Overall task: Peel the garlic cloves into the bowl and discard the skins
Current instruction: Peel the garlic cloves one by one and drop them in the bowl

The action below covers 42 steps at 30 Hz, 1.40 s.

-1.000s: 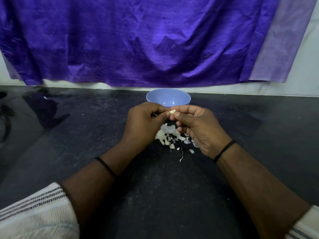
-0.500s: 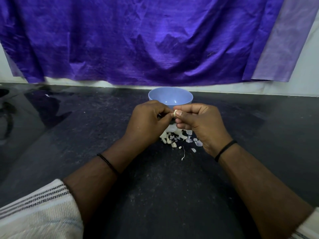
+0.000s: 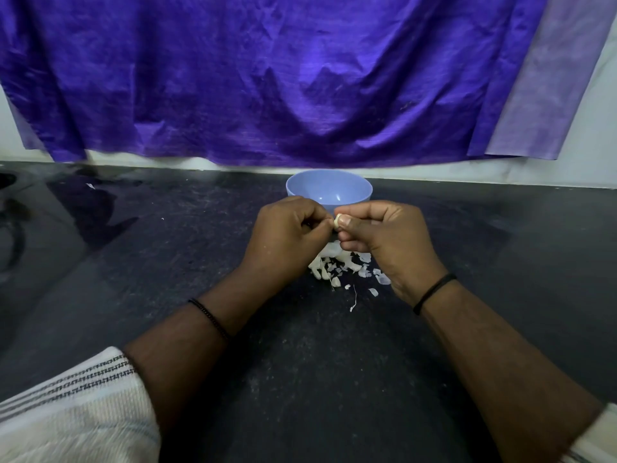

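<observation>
Just before bowl (image 3: 329, 190), over skin pile (image 3: 340, 267): your left hand (image 3: 287, 233) and right hand (image 3: 390, 238) both pinch garlic clove (image 3: 336, 222), fingers curled tight; likely so peelings drop onto pile, clove goes forward.

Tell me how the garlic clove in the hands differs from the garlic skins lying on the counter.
The garlic clove is one small solid piece, pinched in the air between the left hand and right hand; the garlic skins are many thin flakes scattered on the black counter under the hands. The clove is in front of the blue bowl; the skins lie nearer the person. Both are pale.
</observation>
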Tool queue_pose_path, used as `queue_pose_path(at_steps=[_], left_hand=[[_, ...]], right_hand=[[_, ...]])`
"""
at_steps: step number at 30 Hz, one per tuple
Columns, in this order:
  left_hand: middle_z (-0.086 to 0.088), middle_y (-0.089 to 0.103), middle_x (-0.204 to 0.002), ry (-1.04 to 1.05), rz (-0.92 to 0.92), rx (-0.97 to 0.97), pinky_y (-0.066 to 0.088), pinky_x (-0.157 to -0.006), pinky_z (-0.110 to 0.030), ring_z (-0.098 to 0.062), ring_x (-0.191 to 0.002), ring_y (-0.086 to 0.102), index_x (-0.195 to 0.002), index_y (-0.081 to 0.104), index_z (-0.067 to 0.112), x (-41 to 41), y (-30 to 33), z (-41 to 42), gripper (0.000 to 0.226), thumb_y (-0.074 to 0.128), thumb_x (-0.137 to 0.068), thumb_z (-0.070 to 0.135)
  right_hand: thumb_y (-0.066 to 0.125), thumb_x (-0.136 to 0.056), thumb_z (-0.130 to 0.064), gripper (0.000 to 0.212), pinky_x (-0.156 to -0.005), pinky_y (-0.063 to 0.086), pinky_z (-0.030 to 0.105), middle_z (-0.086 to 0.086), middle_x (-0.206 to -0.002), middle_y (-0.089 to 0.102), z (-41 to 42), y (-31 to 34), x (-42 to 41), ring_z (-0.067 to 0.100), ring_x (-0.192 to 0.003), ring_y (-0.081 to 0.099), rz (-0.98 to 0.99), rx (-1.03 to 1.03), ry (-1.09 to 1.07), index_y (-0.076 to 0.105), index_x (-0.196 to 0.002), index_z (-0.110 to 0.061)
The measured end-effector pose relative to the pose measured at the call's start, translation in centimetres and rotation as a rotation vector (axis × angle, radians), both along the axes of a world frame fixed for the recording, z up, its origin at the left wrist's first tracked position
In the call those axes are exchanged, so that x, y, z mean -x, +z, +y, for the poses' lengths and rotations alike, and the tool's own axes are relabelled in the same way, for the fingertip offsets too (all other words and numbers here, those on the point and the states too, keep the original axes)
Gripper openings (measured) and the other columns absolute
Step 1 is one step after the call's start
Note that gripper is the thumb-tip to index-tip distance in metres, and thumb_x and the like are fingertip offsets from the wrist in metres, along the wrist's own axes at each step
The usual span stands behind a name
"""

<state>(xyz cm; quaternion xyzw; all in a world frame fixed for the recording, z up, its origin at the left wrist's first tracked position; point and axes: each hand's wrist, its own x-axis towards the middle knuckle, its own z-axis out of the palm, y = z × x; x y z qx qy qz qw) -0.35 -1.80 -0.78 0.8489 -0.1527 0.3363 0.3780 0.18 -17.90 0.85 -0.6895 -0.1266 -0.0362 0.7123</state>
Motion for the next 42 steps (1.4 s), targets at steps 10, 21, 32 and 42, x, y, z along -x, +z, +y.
queue_pose_path(at_steps=[10,21,32,42], left_hand=[[0.017,0.061,-0.071,-0.002,-0.027,-0.063,0.036,-0.059,-0.004,0.004,-0.063,0.057,-0.079,0.077,0.013,0.03,-0.01,-0.12,0.006,0.075,-0.083,0.009],[0.01,0.056,-0.068,-0.035,-0.008,-0.048,0.035,-0.054,-0.009,-0.005,-0.061,0.051,-0.073,0.068,0.011,0.39,0.17,-0.12,0.011,0.074,-0.082,0.008],[0.013,0.058,-0.069,-0.014,0.078,-0.004,0.038,-0.055,-0.009,-0.001,-0.057,0.053,-0.079,0.071,0.014,0.12,0.18,-0.07,0.009,0.071,-0.086,0.009],[0.013,0.063,-0.072,-0.031,0.093,-0.001,0.042,-0.056,-0.009,0.004,-0.06,0.057,-0.083,0.075,0.014,0.33,0.21,-0.17,0.004,0.075,-0.087,0.013]], right_hand=[[0.071,-0.088,0.003,0.008,-0.061,0.059,0.021,0.004,-0.067,0.073,0.04,-0.05,-0.12,0.009,-0.059,0.064,0.022,0.028,-0.019,0.073,-0.095,0.0],[0.07,-0.088,0.004,0.011,-0.063,0.06,0.022,0.007,-0.071,0.073,-0.24,-0.03,0.03,0.011,-0.063,0.066,0.023,0.013,0.009,0.073,-0.099,0.003],[0.066,-0.092,0.001,0.011,-0.068,0.061,0.024,0.012,-0.085,0.074,-0.2,-0.01,-0.08,0.014,-0.072,0.069,0.081,-0.039,0.043,0.072,-0.101,-0.002],[0.068,-0.09,0.001,0.01,-0.071,0.061,0.023,0.009,-0.081,0.074,-0.27,-0.12,-0.25,0.011,-0.072,0.068,0.163,-0.089,0.055,0.074,-0.096,-0.004]])
